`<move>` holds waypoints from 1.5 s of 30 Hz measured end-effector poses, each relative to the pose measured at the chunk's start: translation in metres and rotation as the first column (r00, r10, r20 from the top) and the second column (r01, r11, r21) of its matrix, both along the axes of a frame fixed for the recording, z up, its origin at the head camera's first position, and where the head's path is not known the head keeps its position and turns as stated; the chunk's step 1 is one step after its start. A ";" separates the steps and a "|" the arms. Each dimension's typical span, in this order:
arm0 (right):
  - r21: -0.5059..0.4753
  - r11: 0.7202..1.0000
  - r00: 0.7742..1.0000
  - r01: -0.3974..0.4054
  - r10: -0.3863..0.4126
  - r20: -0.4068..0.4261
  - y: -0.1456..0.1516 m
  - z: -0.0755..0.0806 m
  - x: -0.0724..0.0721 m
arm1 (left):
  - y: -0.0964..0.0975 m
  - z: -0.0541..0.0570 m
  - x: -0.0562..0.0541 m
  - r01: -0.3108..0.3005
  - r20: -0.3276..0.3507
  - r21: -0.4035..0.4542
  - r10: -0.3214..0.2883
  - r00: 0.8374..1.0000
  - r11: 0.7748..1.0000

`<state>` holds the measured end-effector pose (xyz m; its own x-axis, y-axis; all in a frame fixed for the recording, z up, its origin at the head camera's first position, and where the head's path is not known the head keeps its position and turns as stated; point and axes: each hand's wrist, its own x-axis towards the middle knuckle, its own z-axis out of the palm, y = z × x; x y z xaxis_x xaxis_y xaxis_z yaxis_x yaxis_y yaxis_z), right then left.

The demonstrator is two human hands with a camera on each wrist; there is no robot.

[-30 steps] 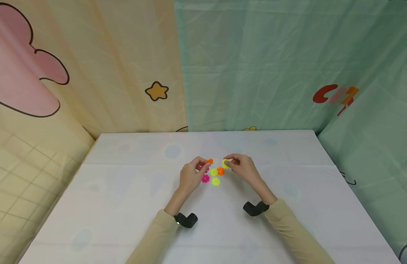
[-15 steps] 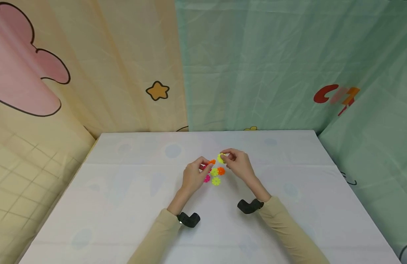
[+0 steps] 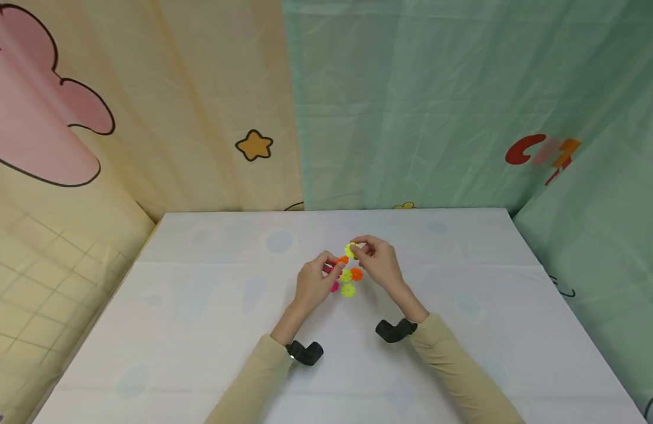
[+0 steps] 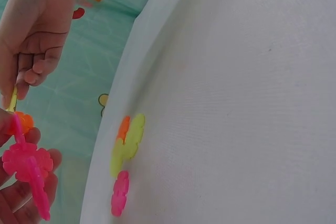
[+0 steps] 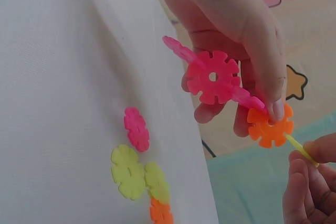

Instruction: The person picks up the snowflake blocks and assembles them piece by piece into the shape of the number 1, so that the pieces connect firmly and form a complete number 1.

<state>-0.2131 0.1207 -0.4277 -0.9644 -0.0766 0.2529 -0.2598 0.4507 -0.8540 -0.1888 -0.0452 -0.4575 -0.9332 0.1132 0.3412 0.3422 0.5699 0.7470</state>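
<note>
My left hand (image 3: 312, 284) pinches an orange notched disc (image 5: 271, 126) between thumb and fingers. Joined to that disc is a short chain of pink snowflake discs (image 5: 213, 77), hanging across the left fingers in the right wrist view. My right hand (image 3: 378, 261) pinches a yellow snowflake disc (image 5: 301, 149) by its edge. The yellow disc's rim meets a notch of the orange one, the two standing at an angle to each other. Both hands are raised over the table, close together.
Below the hands, loose discs lie on the white-covered table (image 3: 199, 330): a pink one (image 5: 137, 129), two yellow ones, one of them (image 5: 127, 172) flat, and an orange one (image 3: 356, 274). Printed curtains (image 3: 411, 106) stand behind the table.
My right hand has moved left and slightly away from me with the yellow disc, bringing it up to the orange disc. My left hand has shifted slightly right.
</note>
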 end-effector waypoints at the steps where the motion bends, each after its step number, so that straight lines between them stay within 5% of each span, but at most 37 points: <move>1: 0.003 1.000 1.000 0.003 -0.003 -0.002 0.000 0.000 0.000 | 0.000 0.000 0.000 0.002 -0.002 0.002 -0.002 1.000 1.000; 14: 0.003 1.000 0.999 0.028 -0.028 -0.031 -0.005 -0.002 0.001 | 0.005 0.001 0.001 -0.007 -0.021 0.001 0.007 1.000 1.000; 31: -0.133 0.989 0.998 0.060 -0.062 -0.007 -0.018 -0.003 0.007 | 0.010 -0.004 0.002 -0.078 -0.193 -0.006 0.075 0.978 0.997; 45: -0.108 0.994 0.999 0.022 -0.017 0.051 -0.012 -0.004 0.006 | 0.005 0.000 0.002 -0.069 -0.126 0.008 0.069 0.990 0.998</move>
<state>-0.2073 0.1087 -0.4315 -0.9771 -0.0325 0.2103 -0.2078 0.3590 -0.9099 -0.1864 -0.0404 -0.4577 -0.8880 0.0485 0.4572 0.3941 0.5926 0.7025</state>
